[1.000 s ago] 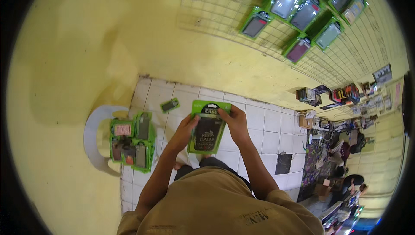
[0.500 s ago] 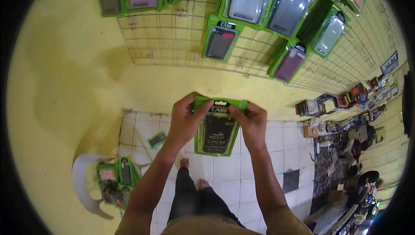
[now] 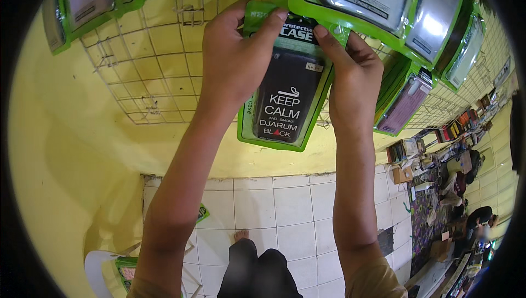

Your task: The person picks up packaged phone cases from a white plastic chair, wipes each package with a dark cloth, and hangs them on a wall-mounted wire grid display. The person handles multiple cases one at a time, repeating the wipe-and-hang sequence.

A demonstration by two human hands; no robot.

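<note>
Left hand (image 3: 235, 59), right hand (image 3: 355, 78): fingers (image 3: 270, 29) hold the phone-case package (image 3: 289, 87) by top edge, upper centre | hanging packages (image 3: 370, 2) close at right, more room at left | white lettering (image 3: 282, 114) on front

Has green packets (image 3: 408, 100) hanging from the wire rack (image 3: 164, 62) at left and right; below, has a white chair (image 3: 94, 273) and another green packet (image 3: 203, 212) on the tiled floor (image 3: 296, 205)
</note>
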